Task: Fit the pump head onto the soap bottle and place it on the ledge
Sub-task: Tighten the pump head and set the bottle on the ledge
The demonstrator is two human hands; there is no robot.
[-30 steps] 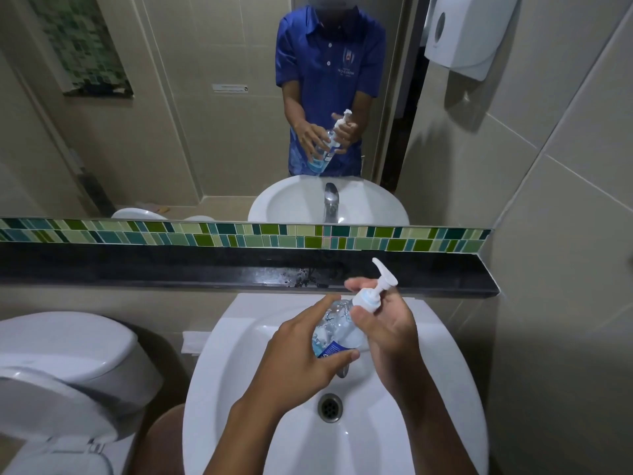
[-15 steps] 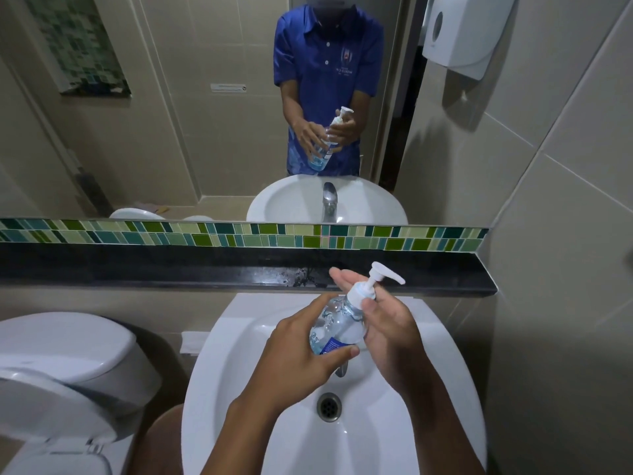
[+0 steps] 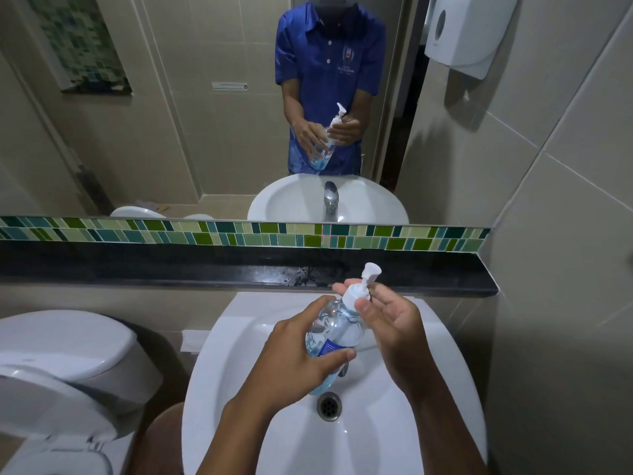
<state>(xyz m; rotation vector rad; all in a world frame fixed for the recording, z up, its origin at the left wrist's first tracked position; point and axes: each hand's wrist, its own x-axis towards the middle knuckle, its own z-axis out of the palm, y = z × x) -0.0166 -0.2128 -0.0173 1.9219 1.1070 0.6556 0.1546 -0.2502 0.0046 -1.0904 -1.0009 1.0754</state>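
A clear soap bottle (image 3: pixel 337 329) with blue liquid and a blue label is tilted over the white sink. My left hand (image 3: pixel 294 351) is wrapped around its body. The white pump head (image 3: pixel 361 286) sits on the bottle's neck, nozzle pointing up and away. My right hand (image 3: pixel 390 320) pinches the pump's collar between thumb and fingers. The black ledge (image 3: pixel 171 269) runs along the wall just beyond the bottle, under a green mosaic strip.
The white sink (image 3: pixel 239 389) with its drain (image 3: pixel 329 405) lies under my hands. A toilet (image 3: pixel 61 354) stands at the left. The mirror (image 3: pixel 205 114) reflects me and the tap. A white dispenser (image 3: pixel 462 32) hangs on the right tiled wall.
The pump's nozzle has swung round, from right and up to pointing away. My right hand shifted its grip on the collar. The bottle stayed over the sink.
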